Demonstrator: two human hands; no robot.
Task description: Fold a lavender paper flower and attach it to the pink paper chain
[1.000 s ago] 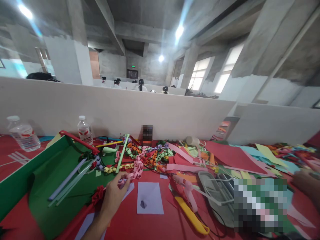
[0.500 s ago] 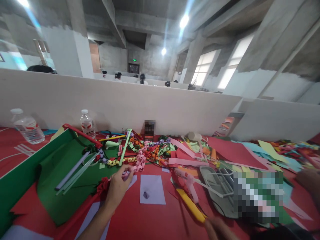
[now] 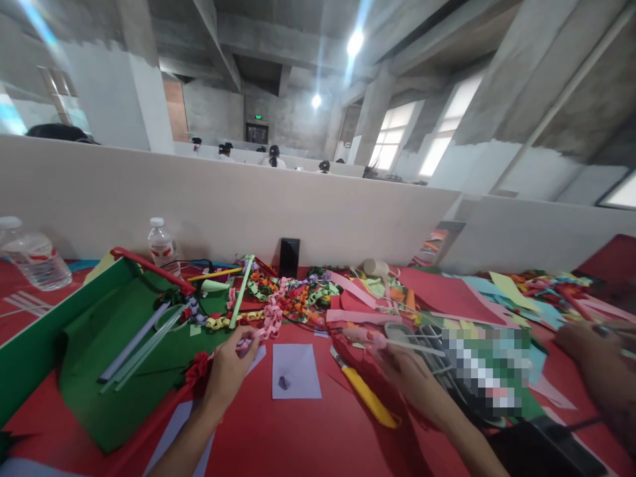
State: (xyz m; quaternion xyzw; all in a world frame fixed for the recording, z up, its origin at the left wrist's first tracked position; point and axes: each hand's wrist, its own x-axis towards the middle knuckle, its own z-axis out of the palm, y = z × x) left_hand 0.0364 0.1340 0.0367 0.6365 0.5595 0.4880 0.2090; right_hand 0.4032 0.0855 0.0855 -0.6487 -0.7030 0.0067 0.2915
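Observation:
My left hand [image 3: 232, 361] pinches the end of a paper chain [image 3: 272, 318], pink with purple links by the fingers. My right hand [image 3: 405, 374] is around the handle of a pink glue gun [image 3: 366, 336], whose nozzle points left; the fingers partly hide it. Just below that hand, a yellow utility knife [image 3: 370, 396] lies on the red table, apart from the fingers. Between my hands is a square of purple paper [image 3: 298, 381] with a small dark purple piece [image 3: 284, 382] on it. A red paper flower [image 3: 199, 370] sits beside my left wrist.
Coloured paper chains [image 3: 311, 295] pile up before a white partition [image 3: 238, 205]. A phone [image 3: 289, 257] leans there. Green card [image 3: 134, 358] with rolled paper sticks [image 3: 134, 350] lies left, near a water bottle [image 3: 163, 246]. At right are a grey tray [image 3: 395, 331] and another person's hand [image 3: 586, 351].
My right hand has left the yellow knife, which now lies on the table, and moved up to the glue gun. My left hand keeps its pinch on the chain. The view has shifted slightly right.

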